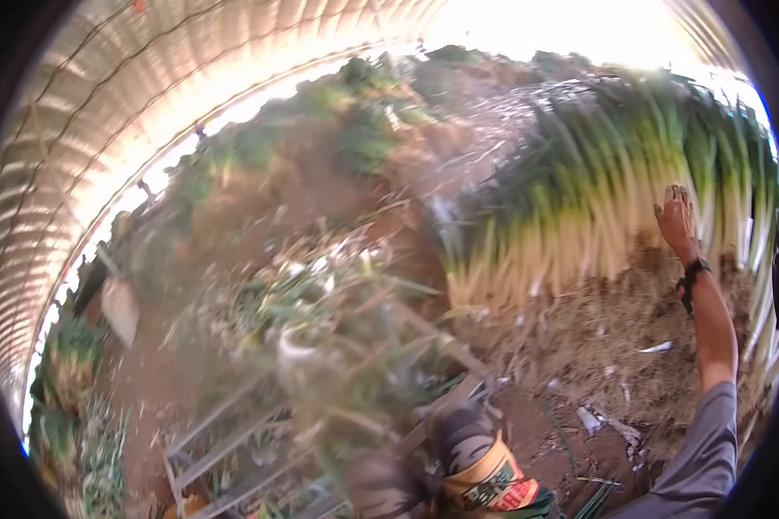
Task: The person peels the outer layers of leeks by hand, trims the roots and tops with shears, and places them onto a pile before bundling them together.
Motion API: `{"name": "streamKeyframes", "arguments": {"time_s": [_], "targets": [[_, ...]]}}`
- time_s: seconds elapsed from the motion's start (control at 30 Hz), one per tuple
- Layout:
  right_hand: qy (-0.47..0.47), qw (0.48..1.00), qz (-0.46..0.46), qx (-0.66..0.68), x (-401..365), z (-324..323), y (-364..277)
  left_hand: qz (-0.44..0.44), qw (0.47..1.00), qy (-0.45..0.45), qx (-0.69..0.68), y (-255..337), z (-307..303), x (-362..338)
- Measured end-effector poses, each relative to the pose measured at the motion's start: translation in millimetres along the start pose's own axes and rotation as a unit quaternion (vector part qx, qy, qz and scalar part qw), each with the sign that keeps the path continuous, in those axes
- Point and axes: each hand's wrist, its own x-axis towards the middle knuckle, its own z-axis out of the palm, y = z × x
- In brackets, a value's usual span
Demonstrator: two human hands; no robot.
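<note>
My right hand (677,223) reaches out on the right, over a long pile of green onions (593,203). Its fingers point away from me and look stretched out, with nothing visibly held in them. They lie on or just above the pale stalks; contact is hard to tell. The green leaves point to the far side, while the white ends and brown roots (597,333) face me. A dark band (692,275) circles my right wrist. My left hand is out of view.
Leaf scraps (329,294) lie heaped in the middle, blurred. A metal frame (229,441) stands low at the left, near my knees. A yellow and red printed bag or wrap (493,480) is at my leg. More green bundles (363,143) lie farther back under a curved ribbed roof (112,112).
</note>
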Motion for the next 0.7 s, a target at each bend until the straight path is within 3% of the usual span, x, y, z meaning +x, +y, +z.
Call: {"name": "streamKeyframes", "arguments": {"time_s": [0.07,0.13,0.2,0.27,0.4,0.47,0.53,0.6,0.67,0.7], "targets": [[-0.04,0.992,-0.112,0.05,-9.1,25.7,-41.2,0.006,0.995,0.008,0.102,6.2,-5.7,14.3],[-0.214,0.934,-0.136,0.251,-54.3,-62.5,-138.4,0.112,0.984,0.113,0.083,-23.2,7.5,50.3],[-0.345,0.872,-0.183,0.295,-105.7,-124.5,-220.0,0.116,0.984,0.128,0.038,33.7,-11.4,57.1],[-0.43,0.801,-0.29,0.301,-142.1,-180.7,-286.5,0.123,0.975,0.179,-0.053,65.3,-19.1,85.1],[-0.382,0.697,-0.482,0.369,-218.5,-162.3,-391.0,0.205,0.919,0.276,-0.192,121.3,-18.5,137.7],[-0.416,0.629,-0.558,0.346,-230.5,-184.9,-431.2,0.164,0.921,0.25,-0.25,117.1,15.9,172.1],[-0.404,0.584,-0.639,0.295,-260.7,-190.0,-459.3,0.099,0.966,0.115,-0.207,131.6,44.9,160.7],[-0.375,0.541,-0.699,0.278,-293.5,-192.4,-476.2,0.116,0.98,0.084,-0.141,97.4,119.6,175.8],[-0.338,0.5,-0.737,0.304,-326.5,-191.7,-483.4,0.056,0.988,-0.054,-0.135,110.4,143.6,142.7],[-0.332,0.503,-0.735,0.309,-342.6,-187.1,-486.2,0.069,0.994,-0.032,-0.073,109.9,164.3,130.9]]}}
